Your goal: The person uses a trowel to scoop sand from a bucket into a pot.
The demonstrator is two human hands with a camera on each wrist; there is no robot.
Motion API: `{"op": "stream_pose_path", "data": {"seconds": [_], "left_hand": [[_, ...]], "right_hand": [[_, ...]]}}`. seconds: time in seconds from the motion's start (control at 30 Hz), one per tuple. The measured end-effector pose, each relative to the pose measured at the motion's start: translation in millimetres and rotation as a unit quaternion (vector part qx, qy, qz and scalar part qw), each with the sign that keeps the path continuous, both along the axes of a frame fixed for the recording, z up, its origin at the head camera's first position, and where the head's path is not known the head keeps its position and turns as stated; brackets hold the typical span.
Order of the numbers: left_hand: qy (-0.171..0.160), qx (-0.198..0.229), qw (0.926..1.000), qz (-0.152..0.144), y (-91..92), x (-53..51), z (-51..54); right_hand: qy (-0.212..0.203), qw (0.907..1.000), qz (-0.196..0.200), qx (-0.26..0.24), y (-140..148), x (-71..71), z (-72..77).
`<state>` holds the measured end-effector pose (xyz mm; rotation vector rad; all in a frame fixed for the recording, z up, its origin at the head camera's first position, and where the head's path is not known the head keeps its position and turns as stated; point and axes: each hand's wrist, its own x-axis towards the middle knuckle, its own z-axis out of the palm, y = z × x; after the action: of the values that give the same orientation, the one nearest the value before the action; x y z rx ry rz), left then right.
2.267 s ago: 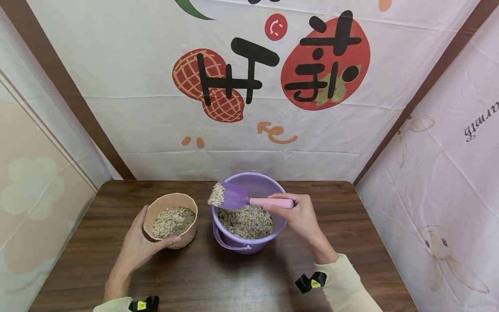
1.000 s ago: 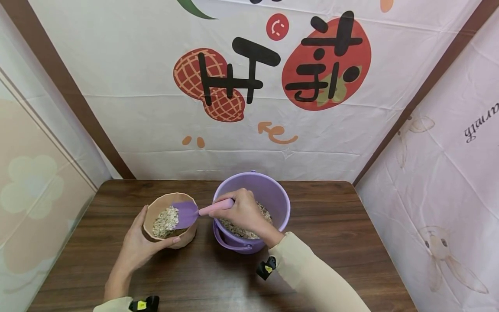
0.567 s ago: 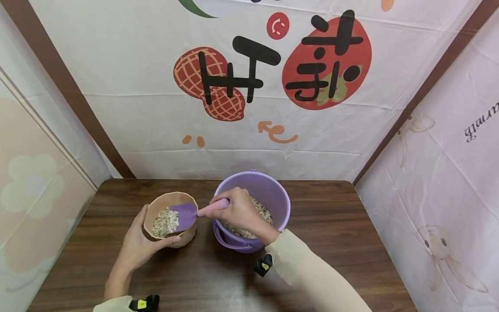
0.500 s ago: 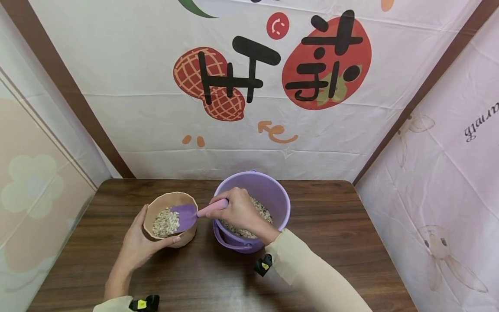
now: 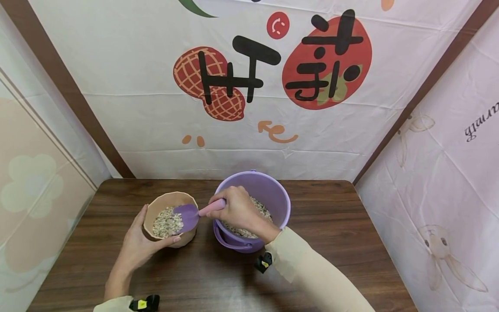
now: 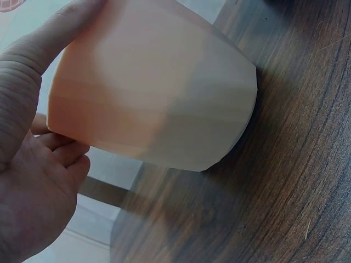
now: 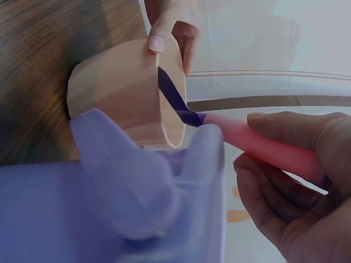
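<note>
My left hand [image 5: 137,247] holds a peach-coloured faceted bowl [image 6: 159,82], thumb along the near side and fingers on the far left. Pale flaky grains [image 5: 166,223] cover the bowl's bottom. My right hand [image 5: 238,209] grips the pink handle [image 7: 263,143] of a small toy shovel. Its purple blade [image 5: 189,216] dips into the bowl over the right rim, its front edge against the grains. Under my right hand stands a light purple bucket [image 5: 273,190], holding more of the same grains, partly hidden by the hand.
Bowl and bucket stand side by side on a dark wooden table [image 5: 331,225], a narrow gap between them. The bucket's carrying handle [image 5: 230,246] hangs down on the near left side. A printed cloth wall [image 5: 156,130] rises behind the table.
My right hand has brought the shovel leftward from above the bucket into the bowl. The grains it carried have slid off among those in the bowl. My left hand has stayed in place.
</note>
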<state>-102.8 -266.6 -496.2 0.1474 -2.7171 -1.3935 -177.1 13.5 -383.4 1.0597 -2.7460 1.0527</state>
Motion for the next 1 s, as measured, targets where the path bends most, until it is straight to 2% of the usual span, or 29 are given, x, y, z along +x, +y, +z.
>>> {"op": "stream_pose_path", "data": {"seconds": [0.33, 0.63, 0.8, 1.0], "left_hand": [[0.011, 0.003, 0.9999, 0.001, 1.1, -0.6, 1.1], [0.008, 0.002, 1.0000, 0.000, 1.4, -0.4, 1.0], [0.010, 0.000, 0.9999, 0.001, 1.3, 1.0, 1.7], [0.004, 0.002, 1.0000, 0.001, 0.8, 1.2, 1.1]], "right_hand": [[0.045, 0.9979, -0.008, 0.046, -0.7, 4.4, 12.4], [0.109, 0.9929, 0.009, 0.048, 0.8, 7.5, 16.1], [0.108, 0.9939, -0.002, 0.021, 4.7, 8.5, 14.2], [0.102, 0.9933, -0.017, -0.051, 12.8, 10.0, 11.2]]}}
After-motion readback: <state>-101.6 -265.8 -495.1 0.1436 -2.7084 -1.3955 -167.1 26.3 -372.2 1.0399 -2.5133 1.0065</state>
